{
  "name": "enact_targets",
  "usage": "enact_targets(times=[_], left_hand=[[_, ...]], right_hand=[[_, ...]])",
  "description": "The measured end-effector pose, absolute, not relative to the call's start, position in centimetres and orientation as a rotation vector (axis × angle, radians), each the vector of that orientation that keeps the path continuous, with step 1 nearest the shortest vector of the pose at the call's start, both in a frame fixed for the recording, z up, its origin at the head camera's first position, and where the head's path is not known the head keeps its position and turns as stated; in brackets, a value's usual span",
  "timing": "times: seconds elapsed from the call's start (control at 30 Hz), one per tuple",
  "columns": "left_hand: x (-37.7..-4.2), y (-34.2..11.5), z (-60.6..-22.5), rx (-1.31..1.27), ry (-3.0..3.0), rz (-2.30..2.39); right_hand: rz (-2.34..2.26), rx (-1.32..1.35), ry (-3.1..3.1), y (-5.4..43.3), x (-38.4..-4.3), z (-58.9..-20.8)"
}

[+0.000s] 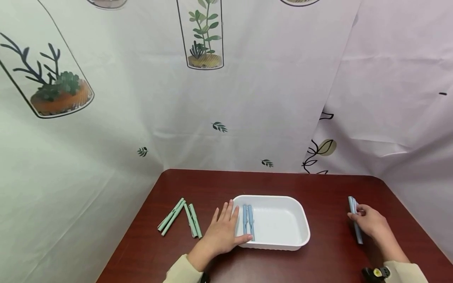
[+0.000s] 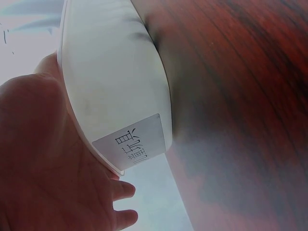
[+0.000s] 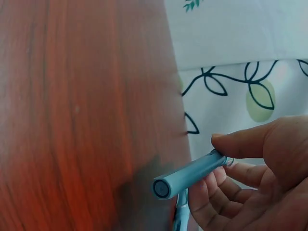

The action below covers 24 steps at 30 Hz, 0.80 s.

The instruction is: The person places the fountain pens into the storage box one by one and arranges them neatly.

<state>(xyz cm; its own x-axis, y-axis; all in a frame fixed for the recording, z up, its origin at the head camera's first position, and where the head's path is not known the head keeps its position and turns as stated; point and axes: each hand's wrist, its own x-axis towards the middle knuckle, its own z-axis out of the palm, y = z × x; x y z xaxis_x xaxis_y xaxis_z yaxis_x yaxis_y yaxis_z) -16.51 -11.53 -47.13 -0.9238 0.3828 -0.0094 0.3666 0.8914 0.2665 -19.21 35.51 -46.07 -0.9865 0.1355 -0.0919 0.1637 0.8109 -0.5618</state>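
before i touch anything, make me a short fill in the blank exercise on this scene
The hand touching the white rounded plastic tray is the person's ____ one.
The slim rods inside it are coloured ____.
Similar rods on the dark red wooden table, left of the tray, are ____.
The right hand holds something slim, coloured like the rods inside the ____.

Missing words: left; blue; green; tray

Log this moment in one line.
left hand: rests on white tray; right hand: holds blue pen; tray: two blue pens; table: four green pens

left hand (image 1: 222,232): splayed, thumb out | right hand (image 1: 371,222): curled, pinching
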Motion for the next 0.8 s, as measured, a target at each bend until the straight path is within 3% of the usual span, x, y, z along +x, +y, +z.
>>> enact_targets(times=[0.43, 0.8], left_hand=[[-16.7, -11.3, -47.0, 0.606, 3.006, 0.382], [-16.5, -11.4, -46.9, 0.587, 2.995, 0.384]], right_hand=[[-1.504, 0.221, 2.583, 34.2, -19.0, -45.8], [-1.653, 0.262, 2.45, 31.9, -18.6, -45.6]])
